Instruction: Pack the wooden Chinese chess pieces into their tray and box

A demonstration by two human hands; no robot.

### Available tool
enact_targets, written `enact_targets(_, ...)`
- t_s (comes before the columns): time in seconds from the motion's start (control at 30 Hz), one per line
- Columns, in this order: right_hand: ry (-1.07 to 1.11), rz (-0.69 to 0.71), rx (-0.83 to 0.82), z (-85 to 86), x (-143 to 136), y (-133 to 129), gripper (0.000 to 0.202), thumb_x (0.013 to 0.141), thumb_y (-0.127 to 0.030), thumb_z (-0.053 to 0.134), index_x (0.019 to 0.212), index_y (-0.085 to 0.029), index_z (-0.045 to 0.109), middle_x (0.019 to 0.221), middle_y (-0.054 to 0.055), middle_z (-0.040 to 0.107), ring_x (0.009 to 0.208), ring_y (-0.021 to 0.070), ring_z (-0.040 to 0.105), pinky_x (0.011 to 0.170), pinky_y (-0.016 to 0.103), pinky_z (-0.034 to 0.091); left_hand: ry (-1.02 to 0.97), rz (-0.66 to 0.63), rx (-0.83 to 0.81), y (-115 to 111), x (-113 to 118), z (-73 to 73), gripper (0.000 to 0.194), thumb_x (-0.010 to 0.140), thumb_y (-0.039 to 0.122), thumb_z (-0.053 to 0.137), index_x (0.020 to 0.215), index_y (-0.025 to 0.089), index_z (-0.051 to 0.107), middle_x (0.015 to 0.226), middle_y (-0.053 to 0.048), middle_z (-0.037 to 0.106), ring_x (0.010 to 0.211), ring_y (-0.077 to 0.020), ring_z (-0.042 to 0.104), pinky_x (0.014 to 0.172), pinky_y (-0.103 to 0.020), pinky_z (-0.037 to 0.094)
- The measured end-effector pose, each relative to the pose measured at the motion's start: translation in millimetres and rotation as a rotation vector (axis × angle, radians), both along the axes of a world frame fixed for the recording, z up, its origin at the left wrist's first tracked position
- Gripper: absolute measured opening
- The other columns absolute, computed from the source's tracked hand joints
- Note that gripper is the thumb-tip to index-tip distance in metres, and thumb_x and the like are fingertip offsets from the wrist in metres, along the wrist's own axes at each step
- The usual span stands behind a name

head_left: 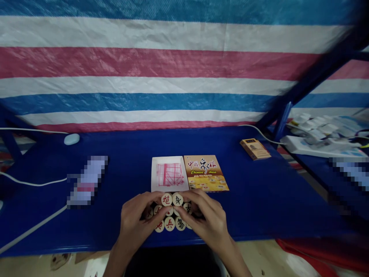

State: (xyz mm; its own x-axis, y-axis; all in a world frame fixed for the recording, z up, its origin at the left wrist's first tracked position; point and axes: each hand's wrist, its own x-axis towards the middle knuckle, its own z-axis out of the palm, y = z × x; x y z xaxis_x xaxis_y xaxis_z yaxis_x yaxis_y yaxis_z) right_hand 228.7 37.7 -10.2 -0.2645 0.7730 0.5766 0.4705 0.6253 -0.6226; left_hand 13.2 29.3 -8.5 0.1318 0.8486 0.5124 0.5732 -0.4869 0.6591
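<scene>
Round Chinese chess pieces (169, 223) with red and black characters are grouped in rows near the front edge of the blue table. My left hand (137, 215) curls around their left side, fingers over the top row and thumb below it. From the right, my right hand (210, 217) grips the same row in a mirrored way. Two pieces show between my fingertips, and my hands partly cover the others. Just beyond stands a shallow white box half (153, 175) with a red-lined sheet inside. Touching its right side is the printed Chinese chess box lid (206, 184).
A small brown box (255, 149) lies at the back right. At the left are a blurred-out phone-like device (89, 181), a pale oval object (72, 139) and white cables. A white power strip (314, 147) sits beyond the right-hand frame. Striped sheeting (161, 61) hangs behind.
</scene>
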Motion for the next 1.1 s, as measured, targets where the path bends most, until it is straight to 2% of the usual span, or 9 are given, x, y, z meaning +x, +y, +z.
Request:
enact_targets(0.5,-0.016,0.010,0.019,4.6,0,0,0.036,0.088,-0.014,0.074,0.120,-0.023,0.062,0.100,0.003,0.071,0.087,0.0145,0.068,0.074,0.028,0.058,-0.018,-0.003,-0.011,-1,-2,-3.5,0.029,0.085,0.026,0.080,0.111,0.028,0.066,0.083,0.006,0.073,0.059,-0.0070,0.059,0.058,-0.021,0.049)
enact_targets(0.8,-0.060,0.000,0.056,1.3,2,2,0.041,0.086,-0.012,0.074,0.124,-0.022,0.063,0.103,0.004,0.071,0.093,0.0157,0.068,0.079,0.029,0.057,-0.023,0.011,-0.019,-1,-1,0.2,0.028,0.084,0.024,0.080,0.109,0.029,0.067,0.084,0.006,0.072,0.062,-0.0080,0.060,0.062,-0.023,0.050)
enact_targets(0.9,-0.080,-0.093,0.083,2.5,2,5,0.037,0.086,-0.014,0.075,0.121,-0.022,0.065,0.105,0.004,0.072,0.095,0.0174,0.068,0.083,0.032,0.056,-0.057,0.128,-0.022,2,-2,2.8,0.027,0.087,0.024,0.076,0.112,0.029,0.068,0.093,0.002,0.071,0.071,-0.0107,0.063,0.065,-0.025,0.051)
enact_targets(1.0,-0.104,-0.300,0.137,5.2,2,11,0.032,0.085,-0.020,0.076,0.116,-0.022,0.068,0.103,0.004,0.072,0.095,0.0203,0.066,0.085,0.037,0.053,-0.028,0.269,-0.016,7,-3,3.9,0.028,0.090,0.024,0.072,0.117,0.029,0.069,0.111,-0.003,0.069,0.092,-0.0157,0.065,0.076,-0.031,0.054)
enact_targets(1.1,-0.138,-0.429,0.164,7.0,1,15,0.028,0.085,-0.023,0.074,0.113,-0.023,0.070,0.103,0.005,0.072,0.099,0.0231,0.063,0.089,0.041,0.050,0.076,0.277,0.029,14,-4,2.5,0.026,0.089,0.026,0.072,0.115,0.029,0.070,0.125,-0.004,0.065,0.116,-0.0227,0.060,0.096,-0.041,0.053)
